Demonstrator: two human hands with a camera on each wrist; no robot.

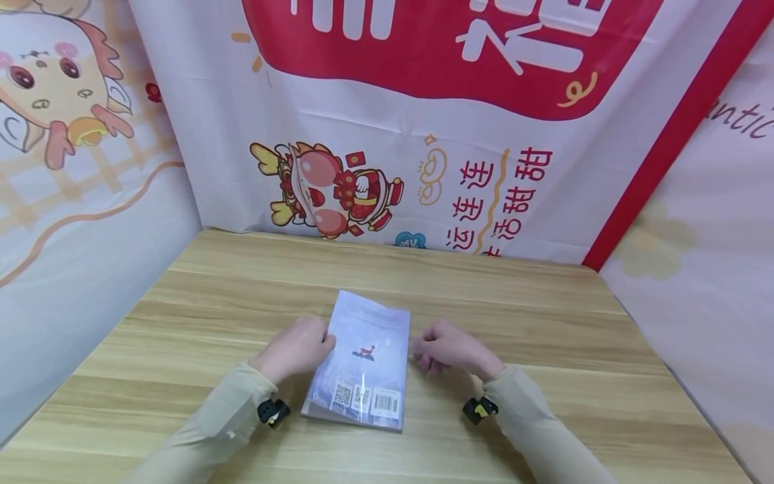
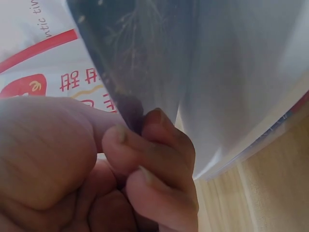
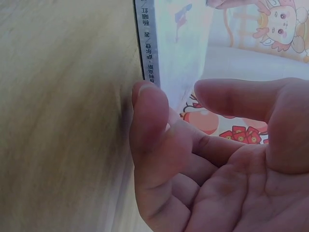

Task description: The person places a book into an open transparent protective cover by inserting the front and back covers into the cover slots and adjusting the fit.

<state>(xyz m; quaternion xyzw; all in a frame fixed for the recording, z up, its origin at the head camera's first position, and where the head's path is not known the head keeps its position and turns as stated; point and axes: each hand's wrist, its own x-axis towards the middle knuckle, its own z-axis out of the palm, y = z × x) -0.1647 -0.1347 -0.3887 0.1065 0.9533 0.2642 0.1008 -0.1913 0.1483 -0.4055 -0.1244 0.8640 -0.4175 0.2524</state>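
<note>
A thin paperback book (image 1: 370,363) lies back cover up, with a barcode, QR codes and a small red animal picture on its pale blue cover. My left hand (image 1: 302,346) pinches the cover's left edge between thumb and fingers. In the left wrist view the cover (image 2: 140,53) stands raised from the pale pages (image 2: 227,92) below. At the other side, my right hand (image 1: 450,349) is beside the spine (image 3: 147,48), fingers loosely curled and thumb apart. Its fingertips (image 3: 149,106) are right at the spine's edge, and nothing is gripped between them.
The book lies on a wood-grain table (image 1: 532,309). Behind it hangs a white and red printed cloth (image 1: 375,101), with more printed cloth at the left (image 1: 121,222) and right sides. A small black device (image 1: 480,409) is strapped at each wrist.
</note>
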